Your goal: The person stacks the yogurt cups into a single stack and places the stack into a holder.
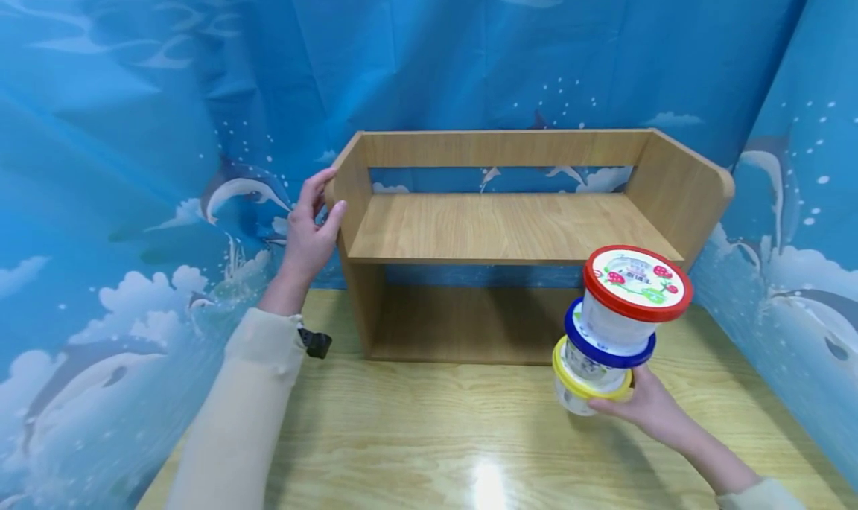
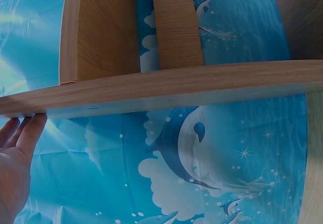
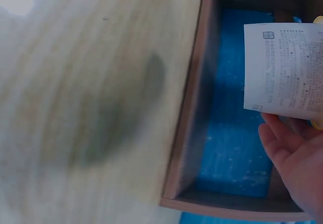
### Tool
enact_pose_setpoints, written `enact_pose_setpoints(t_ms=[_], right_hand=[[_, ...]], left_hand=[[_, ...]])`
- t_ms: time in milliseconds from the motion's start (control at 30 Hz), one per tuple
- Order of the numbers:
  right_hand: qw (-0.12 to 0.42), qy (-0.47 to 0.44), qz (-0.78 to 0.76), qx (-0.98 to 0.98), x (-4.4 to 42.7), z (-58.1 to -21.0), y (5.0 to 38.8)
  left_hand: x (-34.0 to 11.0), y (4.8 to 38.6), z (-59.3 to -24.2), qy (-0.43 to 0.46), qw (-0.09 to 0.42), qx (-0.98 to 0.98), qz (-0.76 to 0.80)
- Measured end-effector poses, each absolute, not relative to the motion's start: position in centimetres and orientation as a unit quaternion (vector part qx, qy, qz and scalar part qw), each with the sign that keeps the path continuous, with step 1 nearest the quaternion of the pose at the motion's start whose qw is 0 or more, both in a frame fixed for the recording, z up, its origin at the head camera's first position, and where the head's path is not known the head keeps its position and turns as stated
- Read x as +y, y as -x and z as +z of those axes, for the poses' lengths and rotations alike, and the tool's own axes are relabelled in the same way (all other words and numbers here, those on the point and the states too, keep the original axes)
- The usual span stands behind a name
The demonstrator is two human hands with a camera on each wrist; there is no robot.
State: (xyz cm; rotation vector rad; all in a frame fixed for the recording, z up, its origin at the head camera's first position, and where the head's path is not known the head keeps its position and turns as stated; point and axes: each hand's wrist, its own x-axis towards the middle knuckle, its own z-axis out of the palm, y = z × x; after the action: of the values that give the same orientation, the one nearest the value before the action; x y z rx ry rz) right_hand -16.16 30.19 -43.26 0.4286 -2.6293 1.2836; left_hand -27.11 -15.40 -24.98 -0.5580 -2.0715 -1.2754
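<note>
Three white tubs with coloured lids are stacked and leaning in the head view: a red-lidded tub (image 1: 620, 327) on top, a blue-lidded tub (image 1: 590, 365) in the middle, a yellow-lidded tub (image 1: 570, 398) at the bottom. My right hand (image 1: 650, 409) grips the bottom tub from the right, in front of the wooden shelf (image 1: 496, 227). A printed white label (image 3: 282, 72) shows above the fingers in the right wrist view. My left hand (image 1: 311, 231) touches the shelf's left side panel; its extended fingers (image 2: 31, 135) press the outer face in the left wrist view.
The shelf has an upper board, a lower compartment and a back rail (image 1: 503, 149). It stands on a light wooden table (image 1: 429, 428). Blue dolphin-print sheeting (image 1: 134, 197) hangs behind and on both sides. A small black device (image 1: 315, 342) sits at the left wrist.
</note>
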Motion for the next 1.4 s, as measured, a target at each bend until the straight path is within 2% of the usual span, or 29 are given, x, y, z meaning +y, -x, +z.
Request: enact_pose_setpoints(t_ms=[633, 933, 1400], right_hand=[[0.092, -0.208, 0.426, -0.876, 29.3, -37.1, 17.3], [0.059, -0.237, 0.444, -0.862, 29.0, -34.5, 18.0], [0.057, -0.243, 0.427, -0.869, 28.7, -30.0, 18.6]], left_hand=[[-15.5, 27.6, -25.3, 0.218, 0.323, -0.779, -0.491], [-15.5, 27.5, -25.3, 0.217, 0.324, -0.779, -0.491], [-15.2, 27.0, -25.0, 0.209, 0.323, -0.783, -0.488]])
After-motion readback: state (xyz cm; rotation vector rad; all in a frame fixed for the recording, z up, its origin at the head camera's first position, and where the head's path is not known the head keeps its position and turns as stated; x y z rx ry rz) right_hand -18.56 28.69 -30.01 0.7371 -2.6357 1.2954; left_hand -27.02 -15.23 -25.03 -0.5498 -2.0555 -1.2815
